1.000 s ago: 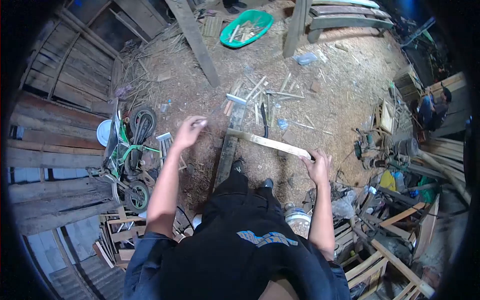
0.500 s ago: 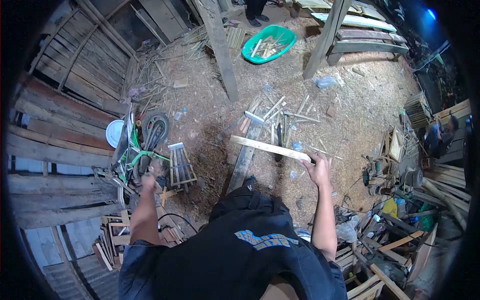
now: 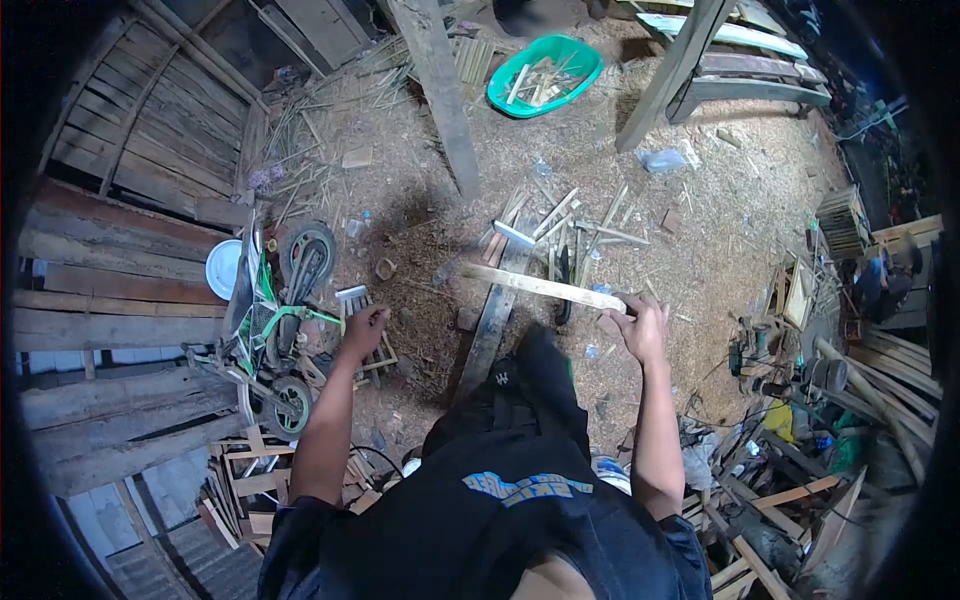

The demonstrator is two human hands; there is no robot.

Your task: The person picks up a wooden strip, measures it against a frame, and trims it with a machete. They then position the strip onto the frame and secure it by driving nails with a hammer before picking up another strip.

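My right hand (image 3: 640,328) grips the right end of a pale wooden strip (image 3: 545,288), thumb below and fingers above. The strip stretches to the left, in front of me, over a long narrow plank (image 3: 492,325). My left hand (image 3: 366,330) is in the air at left, fingers loosely bent and apart, with nothing visible in it. Close behind it in view is a small slatted wooden frame (image 3: 384,352) with a white end piece, partly hidden by the hand. A short white-topped block (image 3: 514,234) rests at the plank's far end, among loose sticks (image 3: 608,234).
A green basin (image 3: 545,76) of wood scraps stands beyond two wooden posts (image 3: 446,110). At left is a small green motorbike (image 3: 278,320) by a plank wall. Scrap timber (image 3: 790,495) piles up at lower right. Another person (image 3: 900,270) is at far right.
My left hand has swung inward, away from the motorbike toward the slatted frame. One foot has come forward beside the plank. The right hand still holds the strip.
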